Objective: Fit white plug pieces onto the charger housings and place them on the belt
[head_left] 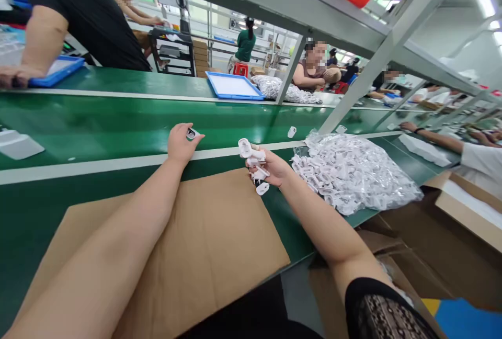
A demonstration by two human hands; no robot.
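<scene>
My left hand (181, 143) pinches a small white plastic housing with a dark opening (192, 133), held over the green conveyor belt (129, 119). To its right, my right hand (276, 167) is closed around a bunch of white plastic parts (257, 162); several stick out past the fingers, and the palm side is partly hidden. One loose white part (292, 132) lies on the belt beyond my right hand. Beside my right forearm, a clear plastic bag (353, 171) full of similar white parts rests on the bench.
A flat cardboard sheet (204, 234) lies under my forearms. Blue trays (235, 86) stand across the belt. Metal frame posts (353, 82) rise beside the bag. Cardboard boxes (470, 208) stand at right. Co-workers sit and stand around the line; one person (90, 20) leans over at far left.
</scene>
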